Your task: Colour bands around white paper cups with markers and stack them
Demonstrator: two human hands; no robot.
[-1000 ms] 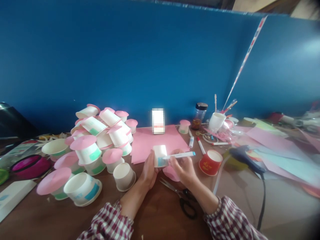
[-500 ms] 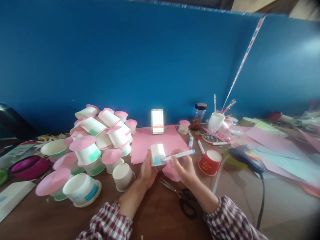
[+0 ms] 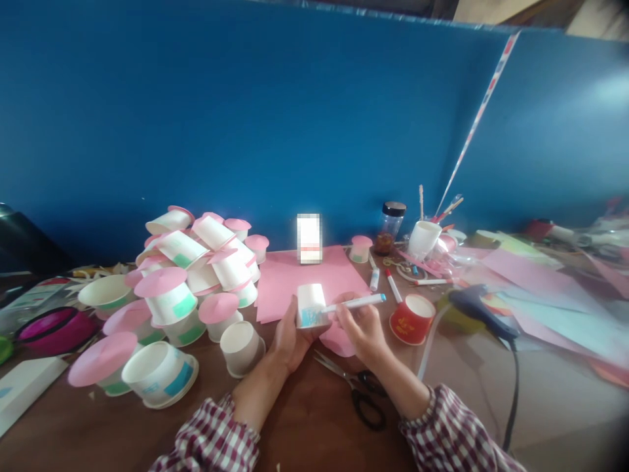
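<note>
Left hand (image 3: 289,335): curled around a small white paper cup (image 3: 310,305) and grasping it from the 9 o'clock side, thumb on the near wall; plaid sleeve at the wrist.
Right hand (image 3: 362,328): fingers pinched on a white marker (image 3: 354,303), blue cap pointing to 3 o'clock, tip set against the cup's side.
Paper cup: held upside down, just above the table (image 3: 304,419), at the centre of the view; a blue-coloured patch shows on its lower wall where the marker tip meets it.
Pink sheet (image 3: 289,278): flat on the table at 12 o'clock from the cup, partly behind it.
Pink disc (image 3: 339,342): under the right hand, at 5 o'clock from the cup.
Scissors (image 3: 358,388): black-handled, lying open at 5 o'clock, near the right forearm.
Red cup (image 3: 413,319): upright, at 3 o'clock, just beside the right hand.
Cup pile (image 3: 196,269): many white cups with pink discs, heaped at 9 to 10 o'clock.
Open white cup (image 3: 240,347): on its side at 8 o'clock, near the left wrist.
Glue gun (image 3: 479,308): at 3 o'clock, well apart, black cord trailing toward 5 o'clock.
Jar (image 3: 391,227): black-lidded, at 1 o'clock against the blue wall (image 3: 295,118).
</note>
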